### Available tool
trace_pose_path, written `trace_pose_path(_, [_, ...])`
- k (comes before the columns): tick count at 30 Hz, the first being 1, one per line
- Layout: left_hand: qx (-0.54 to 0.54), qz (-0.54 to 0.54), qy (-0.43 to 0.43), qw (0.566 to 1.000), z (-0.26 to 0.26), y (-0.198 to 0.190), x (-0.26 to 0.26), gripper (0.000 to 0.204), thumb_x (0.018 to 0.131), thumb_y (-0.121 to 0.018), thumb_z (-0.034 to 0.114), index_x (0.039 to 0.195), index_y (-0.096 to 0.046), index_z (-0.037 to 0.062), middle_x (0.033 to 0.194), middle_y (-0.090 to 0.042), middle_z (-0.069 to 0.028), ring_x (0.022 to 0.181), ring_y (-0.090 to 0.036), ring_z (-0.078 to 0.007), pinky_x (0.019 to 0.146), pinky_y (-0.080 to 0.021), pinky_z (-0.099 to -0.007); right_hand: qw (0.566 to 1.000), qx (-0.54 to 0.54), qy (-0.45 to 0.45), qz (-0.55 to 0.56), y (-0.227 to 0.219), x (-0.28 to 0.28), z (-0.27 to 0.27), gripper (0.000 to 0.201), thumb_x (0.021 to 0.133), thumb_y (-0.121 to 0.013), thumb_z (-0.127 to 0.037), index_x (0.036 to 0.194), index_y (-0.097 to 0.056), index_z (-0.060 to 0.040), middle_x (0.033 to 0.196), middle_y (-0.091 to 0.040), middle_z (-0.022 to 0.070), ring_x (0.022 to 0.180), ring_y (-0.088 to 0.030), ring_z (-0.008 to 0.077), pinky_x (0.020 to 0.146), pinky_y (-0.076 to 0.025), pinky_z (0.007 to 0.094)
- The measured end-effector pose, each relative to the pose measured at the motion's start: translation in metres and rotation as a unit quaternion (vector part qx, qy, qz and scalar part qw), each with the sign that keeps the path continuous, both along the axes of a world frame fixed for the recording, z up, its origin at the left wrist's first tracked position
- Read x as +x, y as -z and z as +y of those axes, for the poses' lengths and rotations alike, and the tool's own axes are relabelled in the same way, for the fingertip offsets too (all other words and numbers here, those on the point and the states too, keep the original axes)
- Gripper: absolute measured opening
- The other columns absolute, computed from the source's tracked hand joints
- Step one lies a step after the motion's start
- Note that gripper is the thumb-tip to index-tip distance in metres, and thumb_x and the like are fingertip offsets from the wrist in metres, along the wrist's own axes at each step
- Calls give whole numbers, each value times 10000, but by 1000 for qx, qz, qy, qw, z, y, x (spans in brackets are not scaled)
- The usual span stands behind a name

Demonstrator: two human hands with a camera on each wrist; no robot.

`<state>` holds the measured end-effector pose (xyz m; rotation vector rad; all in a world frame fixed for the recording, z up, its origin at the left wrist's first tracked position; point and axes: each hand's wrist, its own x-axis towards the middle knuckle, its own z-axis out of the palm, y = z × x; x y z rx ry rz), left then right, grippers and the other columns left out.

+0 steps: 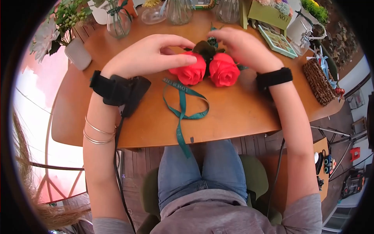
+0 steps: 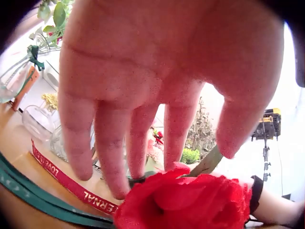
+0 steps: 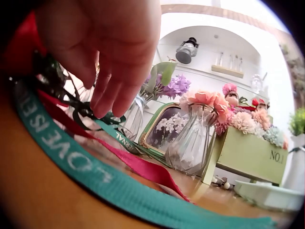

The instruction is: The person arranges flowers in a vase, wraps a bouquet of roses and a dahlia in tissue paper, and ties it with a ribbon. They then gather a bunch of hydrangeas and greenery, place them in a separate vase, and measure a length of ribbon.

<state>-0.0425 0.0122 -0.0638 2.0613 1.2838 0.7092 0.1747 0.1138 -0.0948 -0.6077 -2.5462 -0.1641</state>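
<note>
Two red roses (image 1: 224,71) lie side by side on the wooden table, dark green leaves (image 1: 204,49) behind their blooms. My left hand (image 1: 152,54) reaches over the left rose with fingers spread, the thumb tip overlapping its petals. In the left wrist view, that rose (image 2: 186,202) sits below the straight fingers. My right hand (image 1: 247,48) is at the stem end behind the right rose, its fingers hanging down by the dark green stems in the right wrist view. A green lettered ribbon (image 1: 198,116) trails in loops over the table's front edge. A red ribbon (image 3: 143,167) lies beside it.
Glass vases (image 1: 179,11) stand along the back. At the right are a green flower box (image 1: 269,17), a pale green tray (image 1: 277,41), a white watering can (image 1: 300,33) and a wicker basket (image 1: 319,82). A white pot (image 1: 78,54) stands at the left.
</note>
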Motion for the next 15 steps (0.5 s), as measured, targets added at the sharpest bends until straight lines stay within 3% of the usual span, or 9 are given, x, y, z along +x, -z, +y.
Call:
trace_pose_path(2, [-7, 16, 23, 1000, -4, 1, 2, 498, 734, -647, 161, 1166, -436, 28, 948, -557, -38, 864, -510, -101, 750, -419, -229, 998, -49, -4, 36, -10, 4, -2, 354, 699, -476, 17, 1039, -520, -77, 923, -559, 137, 863, -534, 302, 728, -437, 356])
trace_pose_path(3, [-53, 21, 37, 998, -5, -4, 2, 617, 686, -687, 138, 1212, -381, 35, 1062, -498, -45, 922, -486, -112, 788, -420, -247, 998, -47, -4, 36, -15, 6, -6, 354, 699, -476, 17, 1039, -520, -77, 923, -559, 137, 863, -534, 302, 728, -437, 356])
trace_pose_path(5, [3, 31, 67, 997, -1, 2, 0, 635, 673, -692, 122, 1216, -376, 36, 1105, -460, -51, 943, -474, -113, 804, -420, -251, 998, -55, -20, 35, -25, 9, -23, 302, 743, -451, -23, 1035, -523, -53, 902, -561, 138, 862, -528, 298, 737, -437, 346])
trace_pose_path(7, [73, 56, 100, 991, 4, 8, 0, 635, 648, -692, 82, 1206, -392, 43, 1191, -365, -67, 980, -452, -129, 821, -426, -254, 989, -144, -2, 18, -36, 17, -43, 308, 787, -506, -201, 1046, -519, -33, 909, -548, 148, 851, -533, 281, 736, -433, 327])
trace_pose_path(9, [94, 62, 92, 989, 2, 9, 1, 606, 655, -684, 82, 1193, -408, 45, 1175, -379, -71, 975, -458, -137, 810, -431, -253, 976, -219, -11, -5, -46, 25, -60, 472, 756, -574, -368, 1074, -498, -27, 960, -526, 148, 891, -521, 264, 742, -423, 314])
trace_pose_path(13, [87, 66, 79, 991, 4, 5, 1, 481, 676, -655, 109, 1113, -470, 29, 1087, -437, -81, 963, -474, -165, 779, -447, -262, 965, -246, -48, -72, -45, 31, -71, 628, 651, -693, -222, 1179, -402, -46, 1141, -421, 136, 1011, -469, 258, 828, -406, 308])
trace_pose_path(15, [115, 91, 72, 987, 1, 2, 1, 415, 666, -644, 132, 1036, -496, 18, 1022, -469, -91, 956, -475, -196, 792, -432, -272, 964, -246, -44, -89, -41, 25, -65, 586, 664, -664, -117, 1180, -400, -33, 1160, -406, 127, 1010, -465, 243, 844, -398, 299])
